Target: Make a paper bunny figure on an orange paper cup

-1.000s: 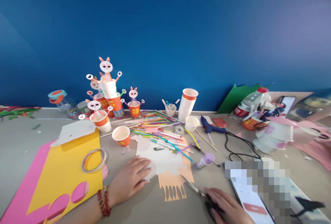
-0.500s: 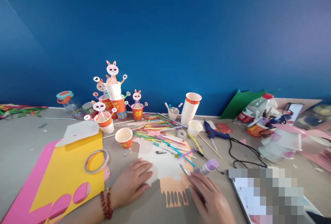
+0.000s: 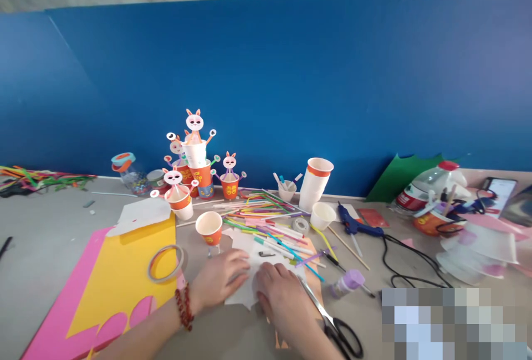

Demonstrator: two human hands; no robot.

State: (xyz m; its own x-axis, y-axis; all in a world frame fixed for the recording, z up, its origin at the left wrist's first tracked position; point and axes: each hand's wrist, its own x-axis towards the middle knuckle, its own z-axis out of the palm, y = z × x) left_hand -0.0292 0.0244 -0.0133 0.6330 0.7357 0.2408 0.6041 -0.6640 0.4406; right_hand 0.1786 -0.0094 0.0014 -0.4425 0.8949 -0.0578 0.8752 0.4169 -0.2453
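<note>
My left hand (image 3: 222, 278) lies on the left part of a sheet of white paper (image 3: 244, 292), fingers apart and stretched toward the right. On the same sheet rests my right hand (image 3: 285, 296), its fingers slightly bent over the paper and not closed around anything visible. A pair of scissors (image 3: 328, 315) with black handles lies just right of my right hand. Under the hand and paper an orange sheet (image 3: 315, 288) with a cut fringe is partly hidden. Near my left fingertips stands a small orange and white paper cup (image 3: 209, 228). A small black item (image 3: 266, 254) lies on the white paper.
Coloured sticks and pens (image 3: 261, 216) spread behind the paper. Rabbit-faced paper cups (image 3: 194, 155) stand back left. Pink and yellow card (image 3: 120, 260) with a tape roll (image 3: 165, 264) lies left. A glue stick (image 3: 349, 282), blue glue gun (image 3: 357, 221) and its cord are right.
My right hand has let go of the scissors and moved left onto the white paper. The scissors now lie on the table. The view has tilted up and shifted left.
</note>
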